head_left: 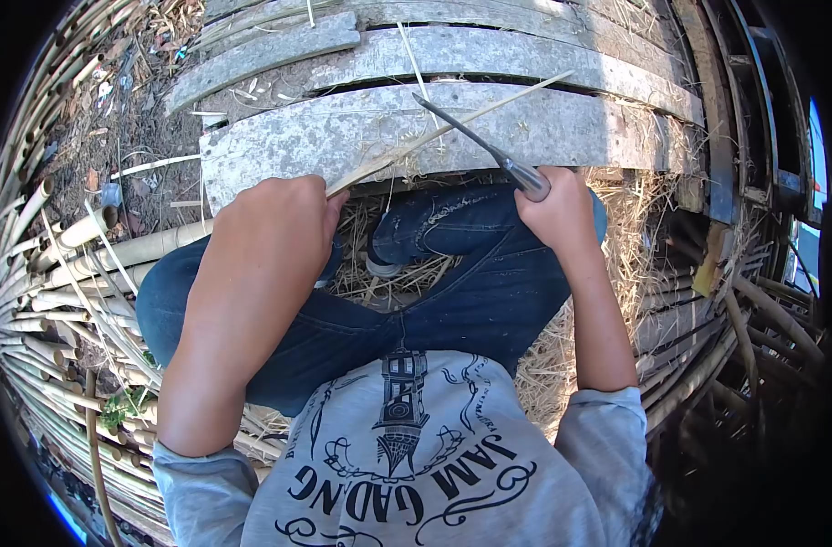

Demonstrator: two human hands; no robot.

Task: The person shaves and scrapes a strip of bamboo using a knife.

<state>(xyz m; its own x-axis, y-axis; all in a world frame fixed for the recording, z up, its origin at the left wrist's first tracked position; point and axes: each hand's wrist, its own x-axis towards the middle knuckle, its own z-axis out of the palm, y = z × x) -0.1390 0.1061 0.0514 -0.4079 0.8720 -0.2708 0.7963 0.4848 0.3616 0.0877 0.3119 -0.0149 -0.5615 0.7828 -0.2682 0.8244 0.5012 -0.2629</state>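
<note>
My left hand (284, 214) is closed round the near end of a thin bamboo strip (416, 144), which slants up to the right over the front plank (325, 132). My right hand (557, 202) grips the grey handle of a knife (525, 178). Its long dark blade points up and to the left, crossing above the strip. Fine shavings lie on the plank around the strip. Both hands are at the plank's near edge, above my knees.
Bamboo poles (142, 244) are stacked along the left. A loose board (270, 55) lies on the planks at the upper left. Straw (630, 214) covers the ground at the right, beside dark beams (721, 128). Another thin strip (407, 50) lies across the planks.
</note>
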